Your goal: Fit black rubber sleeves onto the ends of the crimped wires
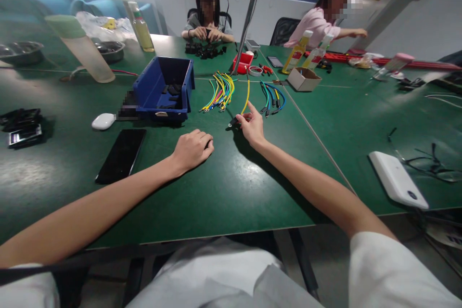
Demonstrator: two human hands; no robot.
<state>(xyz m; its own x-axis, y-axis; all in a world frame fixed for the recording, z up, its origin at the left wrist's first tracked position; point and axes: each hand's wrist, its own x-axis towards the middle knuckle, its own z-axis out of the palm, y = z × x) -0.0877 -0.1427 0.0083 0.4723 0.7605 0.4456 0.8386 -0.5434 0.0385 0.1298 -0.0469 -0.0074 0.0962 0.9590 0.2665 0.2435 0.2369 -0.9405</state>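
Between the thumb and fingers of my right hand (252, 126) is a yellow cable (247, 96) with a black sleeve (234, 121) near its lower end and a metal tip. My left hand (193, 150) rests on the green table, fingers curled in; a small dark piece (208, 144) shows by the thumb, too little of it to name. Past my hands lies a bundle of yellow, green and blue cables (222, 91). To its right is a smaller group of cables with black ends (271, 97). A blue bin (159, 114) holding small black pieces stands beyond my left hand.
A black phone (121, 156) and a white earbud case (103, 121) lie left. A cardboard box (304, 80), bottles (297, 53) and a red container (243, 62) stand farther back. A white power bank (397, 178) and glasses (431, 161) are right. Two people sit across the table.
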